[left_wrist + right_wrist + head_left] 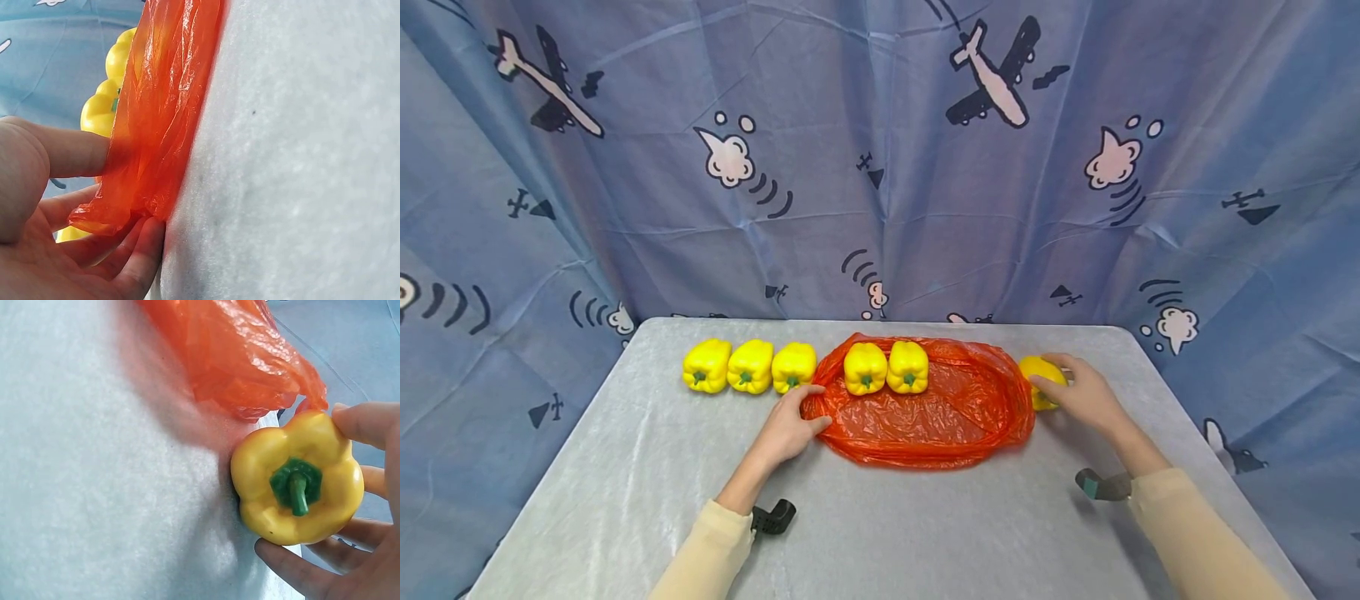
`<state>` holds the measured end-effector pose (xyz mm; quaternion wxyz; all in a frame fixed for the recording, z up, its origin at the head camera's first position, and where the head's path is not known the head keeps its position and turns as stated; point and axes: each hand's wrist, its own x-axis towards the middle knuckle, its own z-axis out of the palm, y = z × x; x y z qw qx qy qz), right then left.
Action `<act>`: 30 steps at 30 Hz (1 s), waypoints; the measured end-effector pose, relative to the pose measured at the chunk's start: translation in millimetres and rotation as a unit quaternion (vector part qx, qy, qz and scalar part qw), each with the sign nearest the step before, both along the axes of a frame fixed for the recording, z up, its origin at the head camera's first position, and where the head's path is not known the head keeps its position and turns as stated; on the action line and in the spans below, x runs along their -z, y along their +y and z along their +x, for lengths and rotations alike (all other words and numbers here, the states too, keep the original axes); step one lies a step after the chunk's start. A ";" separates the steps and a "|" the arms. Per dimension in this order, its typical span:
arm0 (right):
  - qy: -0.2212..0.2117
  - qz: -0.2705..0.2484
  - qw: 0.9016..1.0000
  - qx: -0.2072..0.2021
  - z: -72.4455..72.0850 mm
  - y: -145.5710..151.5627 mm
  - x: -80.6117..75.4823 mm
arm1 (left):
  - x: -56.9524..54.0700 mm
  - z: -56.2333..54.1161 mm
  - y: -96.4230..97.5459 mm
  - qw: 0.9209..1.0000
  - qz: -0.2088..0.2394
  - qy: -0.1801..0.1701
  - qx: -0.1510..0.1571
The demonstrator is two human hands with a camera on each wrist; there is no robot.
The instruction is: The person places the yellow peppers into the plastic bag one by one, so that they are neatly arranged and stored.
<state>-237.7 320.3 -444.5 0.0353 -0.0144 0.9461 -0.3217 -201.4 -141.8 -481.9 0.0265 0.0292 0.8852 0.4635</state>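
A red plastic bag (917,454) lies spread open on the table, with two yellow bell peppers (865,369) side by side within its rim at the back left. My left hand (790,427) holds the bag's left end; in the left wrist view the thin plastic (169,112) sits between thumb and fingers. Just beyond the bag's right end, my right hand (1082,396) grips another yellow bell pepper (297,481) at its side. Its green stem faces the right wrist camera, and thumb and fingers curl round the far side. The pepper is close beside the bag.
Three more yellow bell peppers (750,367) stand in a row on the grey table (925,533), left of the bag. A blue curtain (880,167) printed with planes hangs behind the table's back edge. Dark wrist devices (775,517) protrude near both sleeves.
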 end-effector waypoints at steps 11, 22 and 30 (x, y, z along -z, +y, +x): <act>0.028 0.001 1.000 0.001 1.3 5.0 -5.1 | -0.3 -2.5 -0.8 1.000 -0.001 0.000 0.003; 0.048 -0.004 0.999 0.013 9.0 6.3 -26.1 | -1.4 -0.1 0.6 1.000 -0.001 -0.005 0.004; 0.079 -0.009 0.997 0.018 12.5 -4.2 -42.5 | -1.2 -0.3 0.8 1.000 -0.003 -0.003 0.002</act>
